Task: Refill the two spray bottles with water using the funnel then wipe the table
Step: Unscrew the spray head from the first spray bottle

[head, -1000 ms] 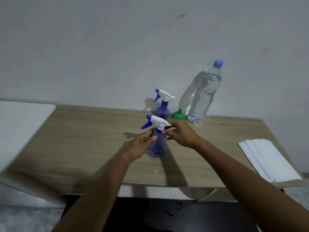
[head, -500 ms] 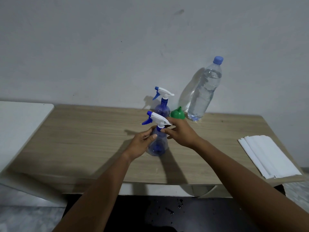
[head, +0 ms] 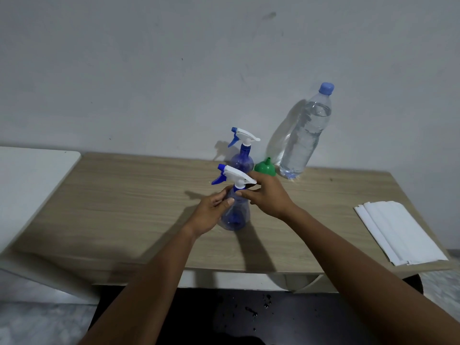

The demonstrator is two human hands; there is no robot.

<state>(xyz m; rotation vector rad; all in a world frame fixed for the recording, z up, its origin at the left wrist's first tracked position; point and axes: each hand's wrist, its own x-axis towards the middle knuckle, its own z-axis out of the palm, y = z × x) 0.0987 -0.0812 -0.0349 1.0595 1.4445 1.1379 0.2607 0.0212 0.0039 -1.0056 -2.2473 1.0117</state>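
A blue see-through spray bottle (head: pixel 236 215) stands mid-table. My left hand (head: pixel 210 212) grips its body from the left. My right hand (head: pixel 267 196) pinches the collar under its white trigger head (head: pixel 235 176). Behind it a second spray bottle (head: pixel 242 158) stands by the wall with its head on. Just right of that one a green funnel (head: pixel 265 167) lies upside down on the wooden table (head: pixel 124 195). A tall water bottle (head: pixel 305 135) with a blue cap stands further right, nearly full.
A folded white cloth (head: pixel 398 231) lies at the table's right front corner. A white surface (head: pixel 29 180) adjoins the table on the left. The wall runs directly behind the bottles. A dark floor with droplets shows under the front edge.
The trigger head of the near bottle has turned and tilted a little under my right hand. Both hands stay on the bottle in much the same place.
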